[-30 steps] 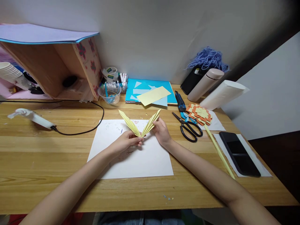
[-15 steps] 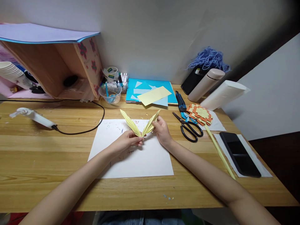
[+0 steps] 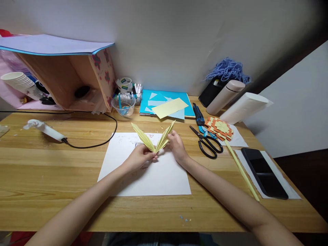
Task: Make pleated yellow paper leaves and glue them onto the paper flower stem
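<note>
A pleated yellow paper piece (image 3: 145,138) spreads in a V shape above a marked white sheet (image 3: 164,181). Its lower point is pinched between the thumb and fingers of my left hand (image 3: 139,157). My right hand (image 3: 177,147) is at the right wing of the folded paper, its fingers curled at that wing's edge. Black-handled scissors (image 3: 208,143) lie to the right of my right hand. An orange and yellow layered paper flower (image 3: 220,128) with a long yellow stem (image 3: 242,171) rests beyond them.
A blue folder (image 3: 189,106) holds a yellow paper strip (image 3: 170,108) and scraps. Nearby are a cutter (image 3: 198,114), a plastic cup (image 3: 123,106), a bottle (image 3: 225,97), a phone (image 3: 263,172) and a corded white glue gun (image 3: 47,130).
The camera view has shifted slightly, so the background sits lower. My left hand still pinches the folded paper, while my right fingers have moved a little lower along its right wing.
</note>
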`<state>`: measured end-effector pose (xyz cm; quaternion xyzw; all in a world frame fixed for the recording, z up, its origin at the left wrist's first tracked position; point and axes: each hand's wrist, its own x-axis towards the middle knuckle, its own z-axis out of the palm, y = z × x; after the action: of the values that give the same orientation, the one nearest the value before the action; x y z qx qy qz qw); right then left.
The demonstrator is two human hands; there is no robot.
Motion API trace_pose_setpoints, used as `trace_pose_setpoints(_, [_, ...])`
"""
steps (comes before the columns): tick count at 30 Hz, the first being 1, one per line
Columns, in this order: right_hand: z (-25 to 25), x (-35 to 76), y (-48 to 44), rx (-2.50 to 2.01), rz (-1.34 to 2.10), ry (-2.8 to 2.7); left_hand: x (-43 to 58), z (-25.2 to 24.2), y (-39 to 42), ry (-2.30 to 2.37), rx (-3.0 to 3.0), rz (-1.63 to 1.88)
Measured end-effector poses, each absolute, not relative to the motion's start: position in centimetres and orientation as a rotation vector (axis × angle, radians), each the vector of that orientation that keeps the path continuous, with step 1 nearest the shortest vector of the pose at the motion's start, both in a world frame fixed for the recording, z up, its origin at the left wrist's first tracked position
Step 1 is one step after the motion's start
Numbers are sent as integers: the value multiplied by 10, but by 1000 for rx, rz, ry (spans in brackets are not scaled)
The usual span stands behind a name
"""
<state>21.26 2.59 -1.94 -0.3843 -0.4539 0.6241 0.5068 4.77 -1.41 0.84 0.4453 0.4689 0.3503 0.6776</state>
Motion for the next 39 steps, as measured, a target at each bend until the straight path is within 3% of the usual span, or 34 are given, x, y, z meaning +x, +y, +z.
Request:
trace_pose_setpoints(6, [-17, 208, 16, -902, 1636, -1352, 43, 16, -12, 1117, 881, 966])
trace_pose_setpoints(13, [-18, 202, 8, -1023, 1466, -1361, 47, 12, -17, 1133, 907, 1072])
trace_pose_setpoints(39, [-16, 195, 2, -1017, 1573, -1131, 37, 9, -8, 1277, 1271, 997])
